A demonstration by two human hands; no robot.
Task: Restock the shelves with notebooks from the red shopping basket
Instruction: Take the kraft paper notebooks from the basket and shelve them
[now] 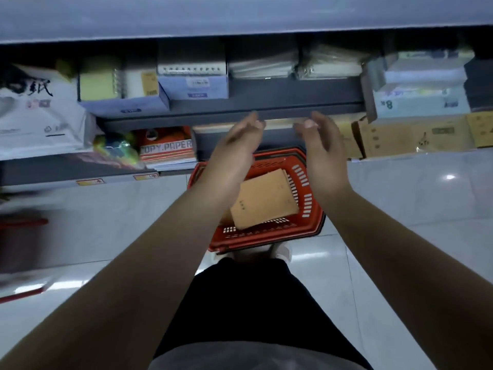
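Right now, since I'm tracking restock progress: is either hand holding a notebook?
No: the left hand and right hand are open and empty above the red basket.

The shopping basket (306,201) is red with white-looking slots, the notebooks (264,200) inside it are plain brown, the shelf edge (266,105) is dark grey, the copy-paper pack (166,148) is orange with stripes, and the floor (400,188) is pale grey.
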